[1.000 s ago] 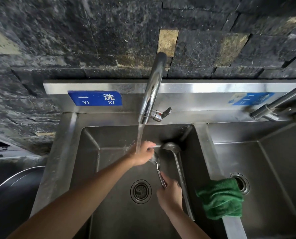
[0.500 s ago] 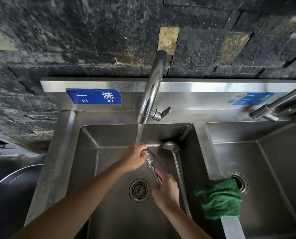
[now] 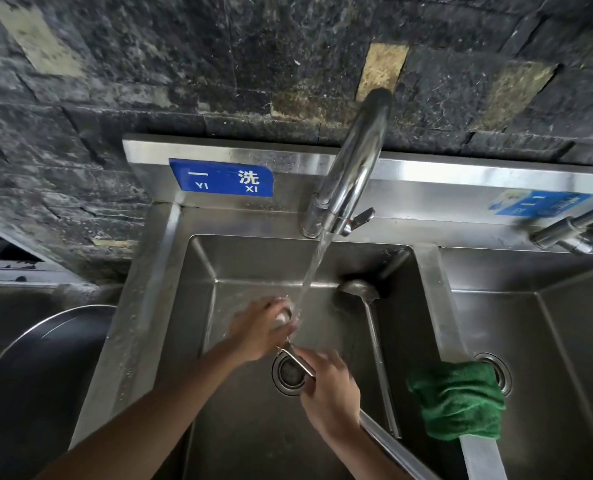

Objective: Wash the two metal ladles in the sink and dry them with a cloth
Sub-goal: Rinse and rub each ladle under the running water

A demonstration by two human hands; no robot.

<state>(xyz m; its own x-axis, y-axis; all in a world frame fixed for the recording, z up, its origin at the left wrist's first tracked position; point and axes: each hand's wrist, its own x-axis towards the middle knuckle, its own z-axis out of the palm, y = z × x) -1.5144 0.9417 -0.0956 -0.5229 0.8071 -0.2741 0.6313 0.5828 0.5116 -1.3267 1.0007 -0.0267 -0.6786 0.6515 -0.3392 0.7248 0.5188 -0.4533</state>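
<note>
Over the left sink basin [image 3: 198,306] my right hand [image 3: 329,393] grips the handle of a metal ladle [image 3: 297,358]. My left hand [image 3: 260,327] is wrapped around that ladle's bowl under the running water from the faucet [image 3: 350,168]. Most of the bowl is hidden by my fingers. A second metal ladle [image 3: 367,313] leans in the same basin at the right, bowl at the back wall, handle running toward me. A green cloth [image 3: 461,400] hangs over the divider between the two basins.
The drain [image 3: 290,374] sits under my hands. A second basin [image 3: 547,358] with its own drain lies to the right, with another tap [image 3: 572,230] above it. A large metal bowl [image 3: 46,341] stands at the left. A dark stone wall rises behind.
Both hands with the held ladle have shifted left and toward me in the basin, and my left hand now covers the bowl under the stream. The view has moved rightward.
</note>
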